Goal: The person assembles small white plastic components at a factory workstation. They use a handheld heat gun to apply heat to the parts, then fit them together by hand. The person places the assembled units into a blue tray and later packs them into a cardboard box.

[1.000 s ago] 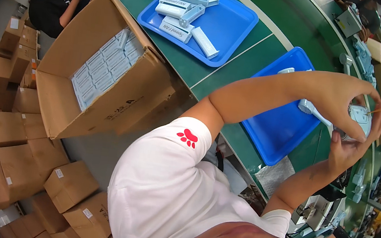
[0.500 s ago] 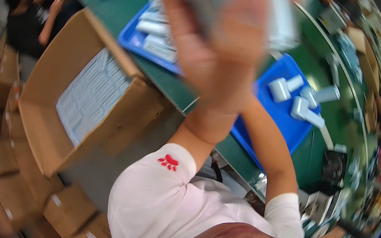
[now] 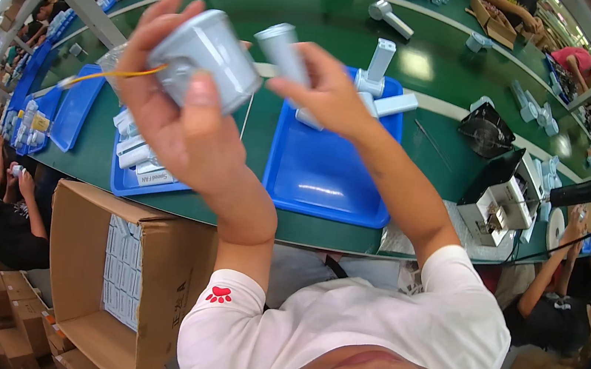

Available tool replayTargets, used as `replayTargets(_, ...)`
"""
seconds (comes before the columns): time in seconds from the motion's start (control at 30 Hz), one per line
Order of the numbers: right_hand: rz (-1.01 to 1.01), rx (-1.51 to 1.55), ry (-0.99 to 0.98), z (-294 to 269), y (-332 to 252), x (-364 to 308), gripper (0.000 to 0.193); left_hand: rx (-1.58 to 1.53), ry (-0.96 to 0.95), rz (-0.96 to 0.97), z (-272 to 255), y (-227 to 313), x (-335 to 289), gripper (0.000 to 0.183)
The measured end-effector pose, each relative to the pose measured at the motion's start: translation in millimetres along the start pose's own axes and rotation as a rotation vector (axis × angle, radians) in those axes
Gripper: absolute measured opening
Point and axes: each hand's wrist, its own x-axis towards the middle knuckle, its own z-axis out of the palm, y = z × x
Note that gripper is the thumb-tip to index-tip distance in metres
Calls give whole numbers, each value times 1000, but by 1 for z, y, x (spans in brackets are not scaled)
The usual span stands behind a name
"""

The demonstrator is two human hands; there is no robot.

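My left hand is closed around a glossy pale-blue plastic housing, raised above the bench. A yellow-orange wire runs from it to a small white connector beyond my fingers. To its right, my right hand grips a short pale-blue plastic tube between thumb and fingers, its near end hidden by them. The tube and the housing are close but look apart. Under my right forearm lies a blue tray, with several pale-blue handled parts at its far end.
Another blue tray with white boxes lies left on the green bench. An open carton of pale-blue parts stands below the edge. Right are a black-and-white device and a screwdriver. Co-workers sit around, one at left.
The view has turned and levelled. My left hand, blurred and close before, is now farther off and clearer with the housing. My right hand with the tube has come into sight.
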Motion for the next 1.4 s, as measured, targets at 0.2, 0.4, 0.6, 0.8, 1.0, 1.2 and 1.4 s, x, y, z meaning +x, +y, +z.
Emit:
replayTargets(0.2, -298, 140, 375, -77, -74, -47, 41, 222, -255, 13, 53, -18, -23, 43)
replayTargets(0.4, -776, 60, 408, -102, -105, -83, 52, 374, -272, -37, 79, -37, -36, 44)
replayTargets(0.6, -851, -91, 482, -107, -112, -89, 52, 446, -370, 80, 93, -43, -42, 38)
replayTargets(0.8, -804, -159, 530, -109, -110, -86, 45, 520, -423, 186, 97, -44, -44, 37)
replayTargets(1.0, -830, -423, 508, -112, -114, -81, 42, 449, -399, 126, 99, -44, -46, 37)
replayTargets(1.2, -682, -182, 491, -99, -100, -76, 44, 379, -437, 120, 95, -44, -44, 45)
replayTargets(1.4, -634, -117, 481, -97, -90, -71, 48, 367, -483, -33, 91, -43, -48, 60)
